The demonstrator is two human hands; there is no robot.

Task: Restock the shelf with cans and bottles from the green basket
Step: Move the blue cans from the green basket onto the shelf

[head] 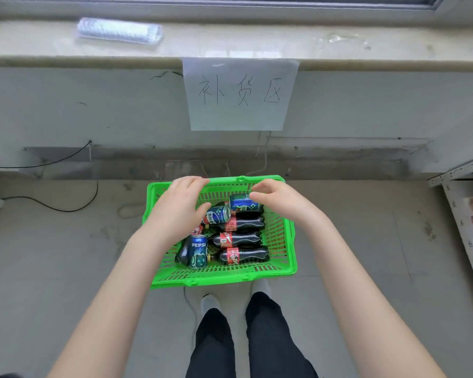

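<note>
Sign: "补货区" is handwritten on the white paper sheet [239,94] taped below the sill | Can: "PEPSI" is printed on the blue can [198,251] in the green basket [287,241] | Bottles: red labels unreadable

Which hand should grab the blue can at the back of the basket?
Probably the right hand. Its fingertips hover right beside that blue can at the far end of the green basket. The left hand hangs nearer a different can.
</note>
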